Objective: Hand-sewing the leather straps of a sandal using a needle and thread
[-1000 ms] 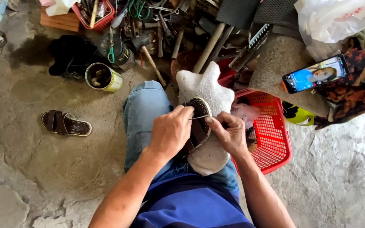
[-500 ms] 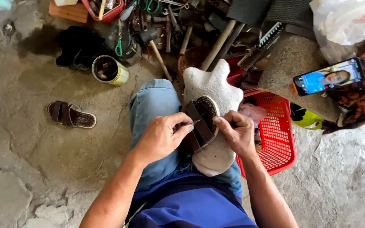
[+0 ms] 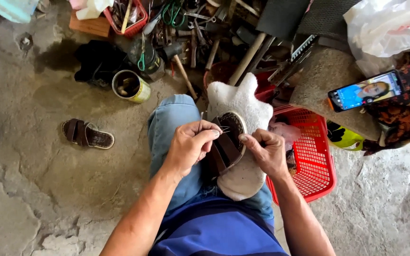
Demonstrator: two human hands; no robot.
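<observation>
So the brown strapped leather sandal (image 3: 228,142) is sitting sole-edge up on a white fuzzy cloth pad (image 3: 239,106) draped over the person's lap, right on top of the blue jeans. Left hand (image 3: 191,146) is pinched tight around a thin metal needle or awl (image 3: 200,121), fingertips pressed together just left of the sandal, with a bit of thread showing at the strap. Right hand (image 3: 265,150) is curled around the sandal's right edge, thumb on the rim, holding it steady.

Just right of the sandal there's a red plastic mesh basket (image 3: 316,161) on the concrete floor. Further right and up from it, a smartphone with a lit screen (image 3: 366,90) rests on a grey stone. The matching brown sandal (image 3: 87,134) lies well left of the one being held, and a yellow-labelled open tin can (image 3: 130,86) stands up-left of it, near a heap of hand tools (image 3: 191,28).
</observation>
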